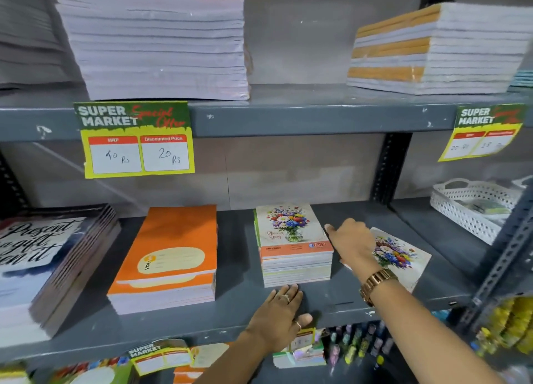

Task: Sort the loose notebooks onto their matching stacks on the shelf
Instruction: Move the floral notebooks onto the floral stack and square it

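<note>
In the head view, a price tag (135, 139) fixed to the upper shelf edge is printed "SUPER MARKET Special Offer", with "MRP 40 Rs" and "Discounted Price 20 Rs" handwritten in its boxes. A second, similar tag (484, 131) is seen far right, its figures blurred. The floral notebook stack (294, 245) is marked "GOLD" on its orange lower band; the orange stack (170, 256) to its left carries a yellow label whose print is too small to read. At far left a dark stack (43, 256) bears script lettering, only partly legible.

A loose floral notebook (401, 253), showing the same bouquet-in-vase cover, lies flat on the grey metal shelf (239, 245) just right of the floral stack. The right hand (350, 243), a watch at its wrist, is laid on this notebook with fingers extended, not pinching. The left hand (281, 311) is pressed flat, fingers together, against the shelf in front of the floral stack.

A white perforated basket (473, 207) sits at far right.
</note>
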